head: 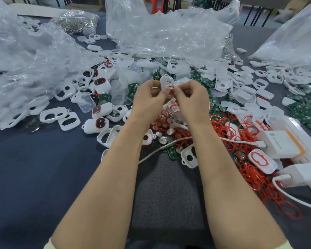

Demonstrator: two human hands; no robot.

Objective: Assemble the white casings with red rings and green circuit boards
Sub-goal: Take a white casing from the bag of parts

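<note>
Fingers of the left hand and right hand, pinching the casing, hide its near half; of the ring only a short red arc shows; the cable vanishes under the 2 forearms; the left bag and right bag run off the edges, contents blurred; the charger is cut off at the right.

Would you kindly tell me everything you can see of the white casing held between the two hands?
The casing is a small white oblong with rounded ends, seemingly smooth plastic. It stands roughly upright in the air above the parts pile. The left hand and right hand pinch its lower end from either side, hiding that part. A red ring shows there.
</note>
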